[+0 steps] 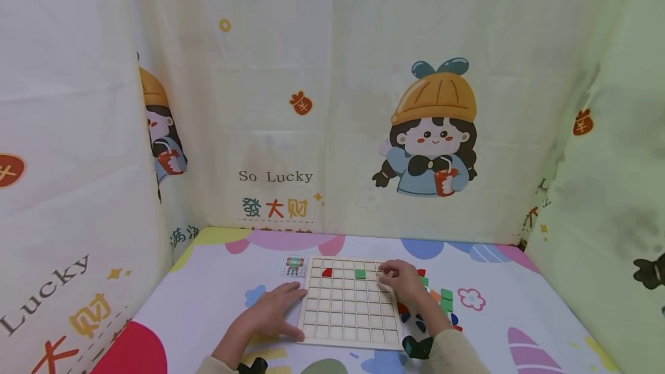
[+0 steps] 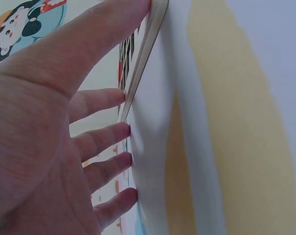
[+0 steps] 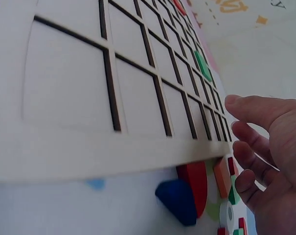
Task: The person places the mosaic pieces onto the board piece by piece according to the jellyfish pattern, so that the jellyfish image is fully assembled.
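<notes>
A pale wooden grid board [image 1: 347, 307] lies on the table with a red quarter-round piece [image 1: 327, 272] and a green square piece [image 1: 361, 274] in its upper cells. My left hand [image 1: 274, 308] is spread along the board's left side, thumb at the near corner and fingertips at the edge. In the left wrist view its thumb and fingers [image 2: 101, 144] meet the board's rim [image 2: 147, 54]. Over the upper right corner is my right hand [image 1: 405, 281], fingers loosely bent. No piece shows between thumb and fingers in the right wrist view.
Loose coloured pieces lie right of the board, among them green squares [image 1: 446, 300], a blue piece [image 3: 177, 201] and a red piece [image 3: 194, 188]. A small pattern card [image 1: 294, 266] sits by the upper left corner. Printed cloth walls [image 1: 332, 131] surround the table.
</notes>
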A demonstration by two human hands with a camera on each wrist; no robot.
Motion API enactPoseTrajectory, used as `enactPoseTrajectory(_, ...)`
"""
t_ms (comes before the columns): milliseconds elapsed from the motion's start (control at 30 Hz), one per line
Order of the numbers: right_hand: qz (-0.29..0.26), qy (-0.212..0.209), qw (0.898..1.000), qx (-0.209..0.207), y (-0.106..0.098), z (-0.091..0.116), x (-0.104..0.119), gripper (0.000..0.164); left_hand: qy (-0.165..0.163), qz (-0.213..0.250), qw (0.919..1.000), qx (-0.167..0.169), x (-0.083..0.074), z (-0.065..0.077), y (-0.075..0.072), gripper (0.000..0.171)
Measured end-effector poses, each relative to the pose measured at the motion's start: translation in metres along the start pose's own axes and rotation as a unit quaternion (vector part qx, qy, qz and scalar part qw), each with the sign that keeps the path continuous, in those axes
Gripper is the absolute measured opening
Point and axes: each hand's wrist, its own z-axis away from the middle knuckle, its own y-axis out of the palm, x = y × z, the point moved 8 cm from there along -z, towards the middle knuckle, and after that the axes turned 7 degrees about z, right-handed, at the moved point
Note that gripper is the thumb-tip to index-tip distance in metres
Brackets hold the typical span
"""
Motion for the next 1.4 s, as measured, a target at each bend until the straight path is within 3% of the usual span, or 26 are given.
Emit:
enactPoseTrajectory(700, 0.053, 0.040, 0.997, -0.026, -0.040, 0.014, -0.034, 0.027, 0.002, 0.000, 1.0000, -0.001, 0.001, -0.002, 0.002, 0.094)
enactPoseTrajectory(1400, 0.095, 0.037, 0.994, -0.027, -0.038, 0.007, -0.040, 0.030, -0.001, -0.002, 1.0000, -0.005, -0.001, 0.000, 0.000, 0.094)
